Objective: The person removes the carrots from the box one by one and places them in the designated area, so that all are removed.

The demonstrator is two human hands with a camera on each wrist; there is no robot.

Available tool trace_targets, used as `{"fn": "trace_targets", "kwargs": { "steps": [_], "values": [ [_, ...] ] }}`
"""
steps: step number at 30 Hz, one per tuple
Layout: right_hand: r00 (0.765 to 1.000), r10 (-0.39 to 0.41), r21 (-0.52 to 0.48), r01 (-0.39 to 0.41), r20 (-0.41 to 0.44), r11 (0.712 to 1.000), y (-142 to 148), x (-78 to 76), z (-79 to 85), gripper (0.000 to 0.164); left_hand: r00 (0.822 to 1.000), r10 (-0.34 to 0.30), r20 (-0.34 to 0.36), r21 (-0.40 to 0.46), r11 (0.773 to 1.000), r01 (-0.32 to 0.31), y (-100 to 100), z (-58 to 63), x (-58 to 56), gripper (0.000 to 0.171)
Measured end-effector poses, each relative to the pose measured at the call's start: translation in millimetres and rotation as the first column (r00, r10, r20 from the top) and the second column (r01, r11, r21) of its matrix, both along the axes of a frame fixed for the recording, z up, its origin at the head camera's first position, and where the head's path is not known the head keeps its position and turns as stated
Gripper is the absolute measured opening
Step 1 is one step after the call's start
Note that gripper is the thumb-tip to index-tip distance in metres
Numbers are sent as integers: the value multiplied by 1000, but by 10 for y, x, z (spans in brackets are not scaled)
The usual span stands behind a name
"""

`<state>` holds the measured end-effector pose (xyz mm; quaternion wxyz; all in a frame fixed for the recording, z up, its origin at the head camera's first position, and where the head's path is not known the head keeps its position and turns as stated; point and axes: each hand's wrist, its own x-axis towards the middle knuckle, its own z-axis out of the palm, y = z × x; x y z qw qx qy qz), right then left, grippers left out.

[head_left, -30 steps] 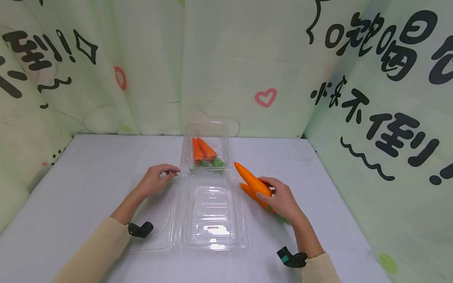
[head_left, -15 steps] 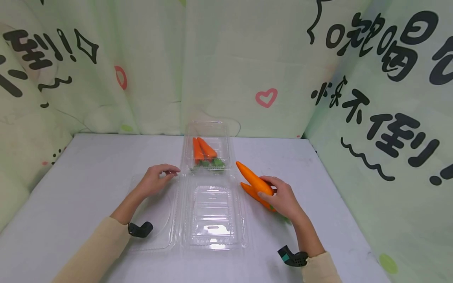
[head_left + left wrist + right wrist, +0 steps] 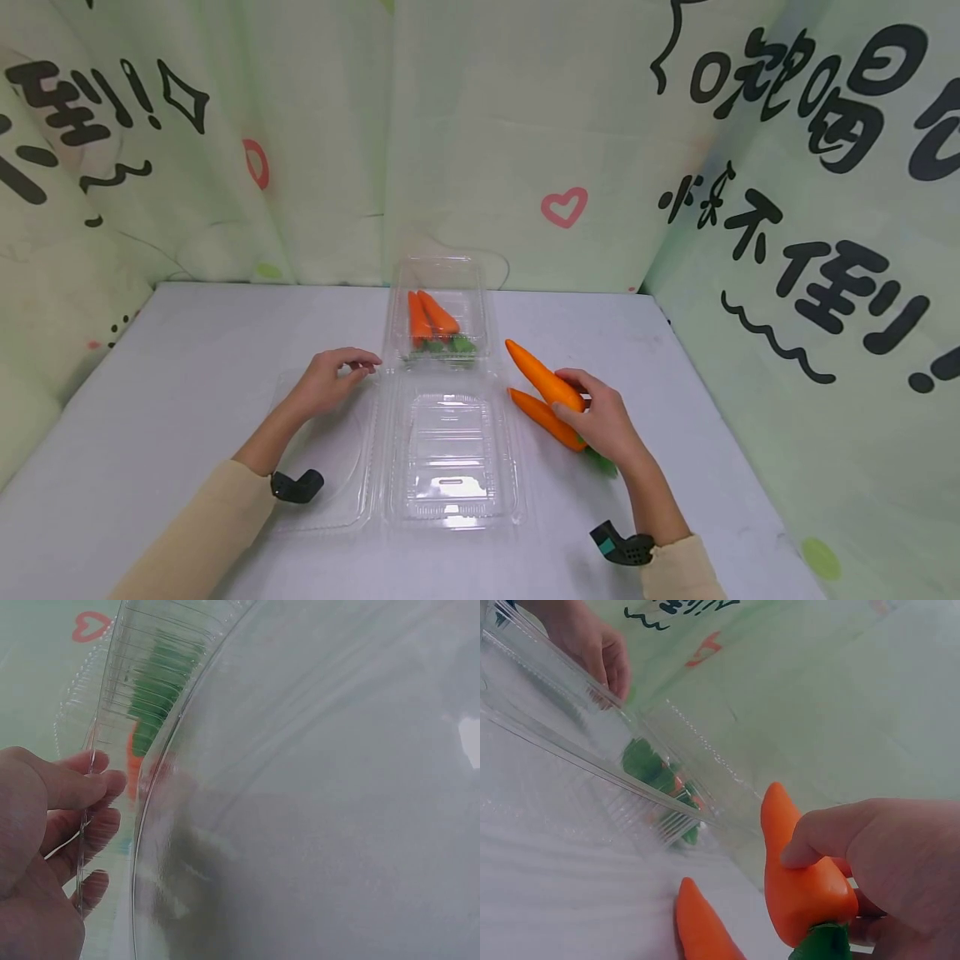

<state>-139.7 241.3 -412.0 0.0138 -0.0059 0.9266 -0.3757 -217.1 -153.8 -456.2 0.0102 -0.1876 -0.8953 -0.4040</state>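
My right hand (image 3: 603, 414) grips an orange toy-like carrot (image 3: 542, 377) by its thick end, thumb on one side, its tip pointing away to the left. In the right wrist view the green top of this carrot (image 3: 799, 892) shows below the fingers. Under it, a second carrot (image 3: 547, 421) with a green top lies on the table. My left hand (image 3: 333, 382) pinches the side rim of a clear plastic clamshell container (image 3: 502, 500); the left wrist view shows thumb and fingers (image 3: 94, 791) on either side of the rim. Two carrots (image 3: 431, 318) lie behind clear plastic at the back.
A clear plastic box (image 3: 480, 292) at the back, near the curtain (image 3: 465, 150), surrounds the two carrots. A flat clear lid part (image 3: 330, 475) spreads left of the container under my left forearm. Everything stands on a white table (image 3: 150, 417).
My right hand has shifted slightly right with its carrot, and the gap to the carrot lying on the table has widened, showing more of its green top. The left hand stays in place.
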Motion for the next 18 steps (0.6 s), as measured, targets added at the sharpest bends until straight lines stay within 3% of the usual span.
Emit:
{"fn": "trace_targets", "kwargs": {
  "steps": [18],
  "values": [
    [999, -22, 2, 22, 24, 1000, 62, -8, -19, 48, 1000, 4, 11, -1, 1000, -4, 0, 15, 7, 23]
  ]
}}
